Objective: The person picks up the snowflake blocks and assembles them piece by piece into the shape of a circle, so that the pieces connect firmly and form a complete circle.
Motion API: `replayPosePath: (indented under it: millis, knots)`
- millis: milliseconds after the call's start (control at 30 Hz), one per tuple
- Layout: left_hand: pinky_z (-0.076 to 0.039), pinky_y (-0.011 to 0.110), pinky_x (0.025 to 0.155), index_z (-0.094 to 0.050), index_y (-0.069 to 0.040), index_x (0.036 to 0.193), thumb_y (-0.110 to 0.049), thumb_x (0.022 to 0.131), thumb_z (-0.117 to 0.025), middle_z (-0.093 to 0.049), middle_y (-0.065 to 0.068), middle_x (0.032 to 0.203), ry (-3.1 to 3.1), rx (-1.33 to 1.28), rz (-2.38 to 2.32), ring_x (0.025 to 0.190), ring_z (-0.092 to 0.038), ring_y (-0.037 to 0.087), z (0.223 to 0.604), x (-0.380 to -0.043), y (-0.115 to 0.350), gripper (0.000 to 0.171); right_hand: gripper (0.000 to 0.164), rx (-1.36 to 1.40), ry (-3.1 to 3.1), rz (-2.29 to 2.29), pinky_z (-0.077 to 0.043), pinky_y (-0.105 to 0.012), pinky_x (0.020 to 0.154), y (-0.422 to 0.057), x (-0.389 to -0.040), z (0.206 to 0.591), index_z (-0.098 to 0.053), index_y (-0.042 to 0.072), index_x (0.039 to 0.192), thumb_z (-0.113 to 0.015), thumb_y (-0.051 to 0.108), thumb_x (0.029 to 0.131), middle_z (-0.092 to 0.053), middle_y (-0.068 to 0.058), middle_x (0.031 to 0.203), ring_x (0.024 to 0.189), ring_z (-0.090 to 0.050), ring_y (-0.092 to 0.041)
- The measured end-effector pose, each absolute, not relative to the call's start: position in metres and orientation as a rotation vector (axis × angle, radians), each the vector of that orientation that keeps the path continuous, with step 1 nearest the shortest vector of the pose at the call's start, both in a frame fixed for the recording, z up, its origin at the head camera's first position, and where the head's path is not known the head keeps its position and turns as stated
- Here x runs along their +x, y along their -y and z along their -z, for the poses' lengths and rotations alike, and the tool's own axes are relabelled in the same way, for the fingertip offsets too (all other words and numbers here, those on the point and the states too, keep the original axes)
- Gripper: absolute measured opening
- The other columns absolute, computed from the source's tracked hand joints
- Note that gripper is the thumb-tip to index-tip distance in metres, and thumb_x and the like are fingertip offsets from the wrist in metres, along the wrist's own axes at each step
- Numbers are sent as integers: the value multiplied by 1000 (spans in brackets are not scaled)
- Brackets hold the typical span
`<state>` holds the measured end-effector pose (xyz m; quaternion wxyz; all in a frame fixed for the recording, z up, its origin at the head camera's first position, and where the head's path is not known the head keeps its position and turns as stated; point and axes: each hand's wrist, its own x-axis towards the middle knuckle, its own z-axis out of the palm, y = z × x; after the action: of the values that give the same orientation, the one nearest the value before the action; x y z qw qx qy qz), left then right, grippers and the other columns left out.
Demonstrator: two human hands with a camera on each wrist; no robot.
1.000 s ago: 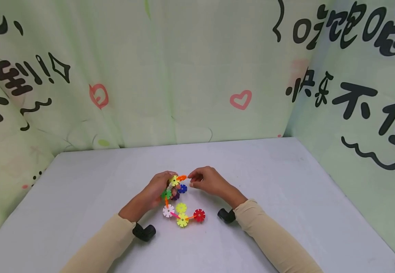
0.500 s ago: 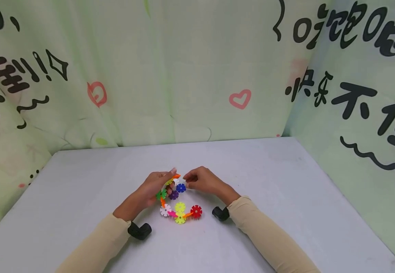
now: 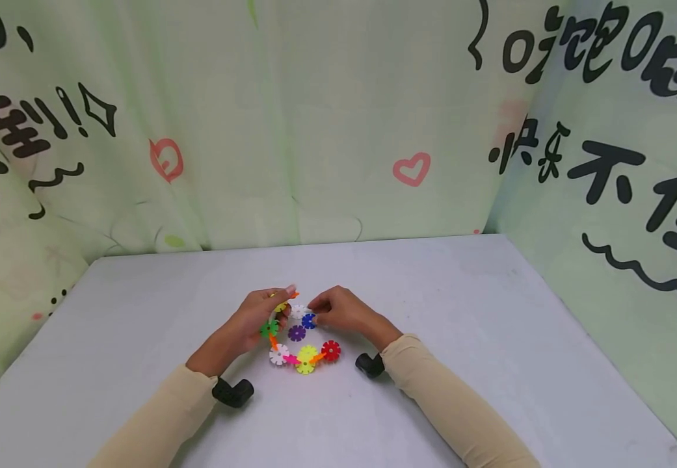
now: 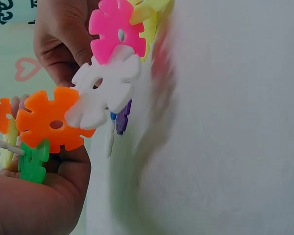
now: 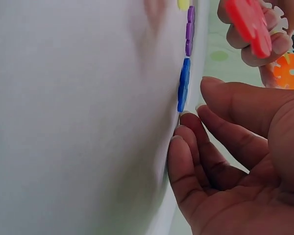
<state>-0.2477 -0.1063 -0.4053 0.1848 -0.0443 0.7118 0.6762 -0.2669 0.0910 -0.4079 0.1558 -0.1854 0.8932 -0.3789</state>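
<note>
Disc chain (image 4: 120, 81) is gripped by left hand (image 3: 259, 314); right hand (image 3: 344, 309), relaxed, perhaps touches a blue disc (image 3: 307, 321).

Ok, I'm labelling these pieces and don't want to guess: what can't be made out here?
Head: part of the yellow disc, covered by the left hand.
Left wrist: part of the right hand, hidden behind the white disc.
Right wrist: the face of the blue disc, seen edge-on; one side of the orange disc, cut off by the right edge.
</note>
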Motion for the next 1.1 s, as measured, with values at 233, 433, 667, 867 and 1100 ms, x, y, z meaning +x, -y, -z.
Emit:
replayPosePath:
  millis: [233,433,667,867,1100]
  knots:
    - [-46,26,65,-58,0,123,-46,93,-62,-56,6,82,-2011,-135,-1899,67,-52,17,406,-248,110,55,31,-634,-2574,952,-51,-28,77,-86,-270,410,-70,3,116,-74,7,86,-66,-3,103,86,-56,-18]
    - [-45,26,64,-60,0,122,-46,93,-63,-57,6,81,-2018,-110,-1884,66,-52,17,409,-248,108,55,26,-655,-2578,877,-50,-27,74,-85,-270,407,-68,4,108,-76,6,83,-60,-2,97,83,-54,-18]
    - [-45,26,62,-56,1,128,-42,95,-60,-55,5,80,-1955,-67,-1915,64,-51,16,410,-246,106,53,18,-685,-2552,975,-49,-27,74,-94,-270,409,-62,8,98,-74,5,85,-59,-2,86,80,-54,-17]
    - [-49,26,61,-53,1,126,-42,97,-56,-55,5,81,-1916,-64,-1922,64,-52,16,412,-246,104,52,12,-765,-2525,1005,-48,-26,72,-102,-271,409,-64,8,99,-70,5,89,-58,-1,83,79,-53,-17]
    - [-46,25,60,-56,0,126,-42,99,-54,-56,5,84,-1951,-61,-1888,64,-50,16,413,-246,103,50,17,-704,-2493,1159,-52,-26,73,-112,-275,411,-71,8,108,-62,4,93,-66,1,94,78,-62,-14]
